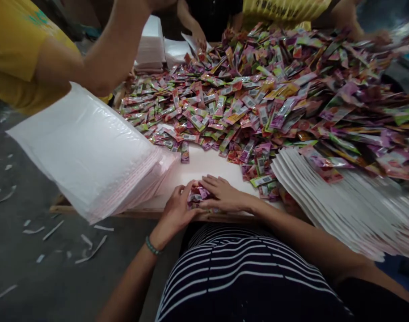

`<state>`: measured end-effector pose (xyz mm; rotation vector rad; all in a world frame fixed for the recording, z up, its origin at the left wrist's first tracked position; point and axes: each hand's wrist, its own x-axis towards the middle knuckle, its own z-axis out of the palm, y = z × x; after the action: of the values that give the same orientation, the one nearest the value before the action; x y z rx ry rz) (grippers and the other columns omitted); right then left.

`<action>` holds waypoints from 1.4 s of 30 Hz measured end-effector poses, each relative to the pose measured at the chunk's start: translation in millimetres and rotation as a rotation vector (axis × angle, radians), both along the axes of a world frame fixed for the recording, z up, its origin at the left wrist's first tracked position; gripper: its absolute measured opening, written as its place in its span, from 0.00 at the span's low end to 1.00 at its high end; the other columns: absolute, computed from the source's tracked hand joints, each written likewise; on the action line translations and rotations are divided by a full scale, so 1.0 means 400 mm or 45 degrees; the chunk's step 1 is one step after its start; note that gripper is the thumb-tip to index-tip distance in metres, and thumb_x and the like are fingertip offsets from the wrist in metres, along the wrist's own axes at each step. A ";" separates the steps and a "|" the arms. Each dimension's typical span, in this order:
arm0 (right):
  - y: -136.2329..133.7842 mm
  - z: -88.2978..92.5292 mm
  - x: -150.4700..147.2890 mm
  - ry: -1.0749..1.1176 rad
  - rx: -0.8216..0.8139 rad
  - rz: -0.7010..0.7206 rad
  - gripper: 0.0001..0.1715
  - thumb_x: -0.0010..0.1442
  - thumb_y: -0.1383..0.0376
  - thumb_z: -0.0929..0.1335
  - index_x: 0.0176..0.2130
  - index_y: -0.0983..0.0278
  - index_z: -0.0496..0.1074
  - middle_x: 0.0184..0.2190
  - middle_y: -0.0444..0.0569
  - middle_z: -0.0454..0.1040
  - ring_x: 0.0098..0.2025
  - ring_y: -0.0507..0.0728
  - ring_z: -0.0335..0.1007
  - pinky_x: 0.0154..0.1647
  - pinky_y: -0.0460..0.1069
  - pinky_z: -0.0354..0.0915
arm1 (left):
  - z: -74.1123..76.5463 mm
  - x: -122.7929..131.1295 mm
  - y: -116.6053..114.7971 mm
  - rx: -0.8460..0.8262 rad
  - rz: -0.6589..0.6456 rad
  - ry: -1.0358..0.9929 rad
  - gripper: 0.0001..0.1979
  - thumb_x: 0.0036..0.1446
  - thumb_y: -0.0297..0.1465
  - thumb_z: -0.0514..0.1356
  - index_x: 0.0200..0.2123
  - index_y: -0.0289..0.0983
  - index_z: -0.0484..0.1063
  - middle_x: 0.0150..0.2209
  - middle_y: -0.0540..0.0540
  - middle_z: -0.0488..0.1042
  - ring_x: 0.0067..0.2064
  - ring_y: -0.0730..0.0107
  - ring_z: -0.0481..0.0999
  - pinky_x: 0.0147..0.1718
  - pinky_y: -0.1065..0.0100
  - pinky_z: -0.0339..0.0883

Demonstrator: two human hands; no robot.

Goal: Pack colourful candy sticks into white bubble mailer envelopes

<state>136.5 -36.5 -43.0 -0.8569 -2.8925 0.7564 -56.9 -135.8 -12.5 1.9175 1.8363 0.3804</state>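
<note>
Close to the table's front edge, my two hands are cupped around a small bunch of shiny purple and pink sachets (198, 195). My left hand (177, 209) closes on the bunch from the left, its thumb along the near side. From the right, my right hand (226, 195) bends its fingers over the top and far side of the same sachets. How many sachets lie between the palms is hidden. Beyond my hands spreads a large heap of similar small printed sachets (221, 107), some with barcodes showing.
White bubble mailers (86, 147) overhang the table's left edge. Another fanned stack of white mailers (345, 197) lies to the right, with sachets on its far end. A co-worker's arm (107, 49) reaches in at left; other people's hands (199, 38) are across the table. Paper scraps litter the floor.
</note>
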 end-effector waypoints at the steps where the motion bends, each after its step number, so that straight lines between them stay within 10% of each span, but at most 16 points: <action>1: -0.025 -0.007 0.006 0.008 -0.019 -0.003 0.48 0.61 0.41 0.60 0.69 0.65 0.49 0.68 0.62 0.51 0.69 0.67 0.44 0.64 0.64 0.48 | -0.001 0.004 0.002 -0.026 0.020 -0.017 0.41 0.49 0.32 0.66 0.65 0.40 0.53 0.54 0.38 0.66 0.50 0.57 0.74 0.48 0.58 0.71; 11: -0.016 -0.029 0.019 0.014 0.227 -0.073 0.51 0.59 0.45 0.66 0.67 0.72 0.50 0.66 0.68 0.53 0.68 0.69 0.47 0.60 0.64 0.51 | -0.007 0.074 0.106 0.140 0.064 0.027 0.34 0.49 0.25 0.66 0.60 0.35 0.62 0.53 0.38 0.68 0.50 0.58 0.74 0.48 0.60 0.71; 15: -0.044 -0.027 0.022 0.078 0.358 -0.065 0.34 0.65 0.60 0.62 0.66 0.68 0.52 0.61 0.63 0.64 0.60 0.64 0.61 0.51 0.58 0.61 | 0.138 0.063 0.014 0.545 0.006 0.098 0.18 0.58 0.28 0.60 0.53 0.39 0.69 0.47 0.43 0.75 0.46 0.65 0.76 0.45 0.65 0.71; 18: -0.072 -0.035 0.026 0.098 0.465 -0.042 0.33 0.64 0.70 0.59 0.67 0.66 0.50 0.54 0.59 0.70 0.52 0.62 0.67 0.44 0.55 0.63 | 0.279 -0.010 -0.049 0.918 0.281 0.463 0.09 0.62 0.30 0.56 0.43 0.38 0.74 0.41 0.43 0.78 0.44 0.62 0.76 0.47 0.61 0.69; 23: -0.093 -0.050 0.024 0.164 0.586 -0.046 0.37 0.61 0.77 0.57 0.67 0.69 0.48 0.45 0.56 0.74 0.42 0.59 0.69 0.41 0.52 0.65 | 0.401 -0.169 -0.057 0.552 0.245 1.090 0.15 0.57 0.32 0.58 0.47 0.33 0.73 0.48 0.36 0.76 0.48 0.52 0.74 0.49 0.53 0.67; 33: -0.079 -0.086 0.012 0.300 0.364 -0.195 0.37 0.57 0.75 0.61 0.65 0.68 0.55 0.43 0.56 0.75 0.43 0.60 0.70 0.45 0.53 0.66 | 0.410 -0.187 -0.053 0.307 0.098 1.321 0.21 0.55 0.22 0.52 0.53 0.32 0.67 0.43 0.36 0.75 0.44 0.56 0.76 0.39 0.61 0.71; 38: -0.045 -0.066 0.027 0.535 -0.054 -0.572 0.30 0.52 0.68 0.64 0.55 0.64 0.70 0.39 0.51 0.78 0.41 0.60 0.73 0.41 0.50 0.67 | 0.450 -0.114 -0.022 0.914 0.223 1.182 0.18 0.57 0.23 0.50 0.49 0.32 0.71 0.38 0.38 0.75 0.41 0.58 0.75 0.40 0.60 0.69; 42: -0.065 -0.012 0.082 0.890 -0.315 -0.990 0.25 0.54 0.59 0.65 0.50 0.65 0.73 0.30 0.45 0.78 0.30 0.56 0.72 0.31 0.48 0.67 | 0.356 0.050 0.036 1.100 -0.107 0.968 0.19 0.61 0.23 0.50 0.54 0.30 0.67 0.43 0.37 0.73 0.42 0.59 0.72 0.43 0.60 0.68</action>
<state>169.5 -62.3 -47.8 -1.2818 -1.6925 1.0319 -36.9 -121.3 129.8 3.0341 2.2433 0.5193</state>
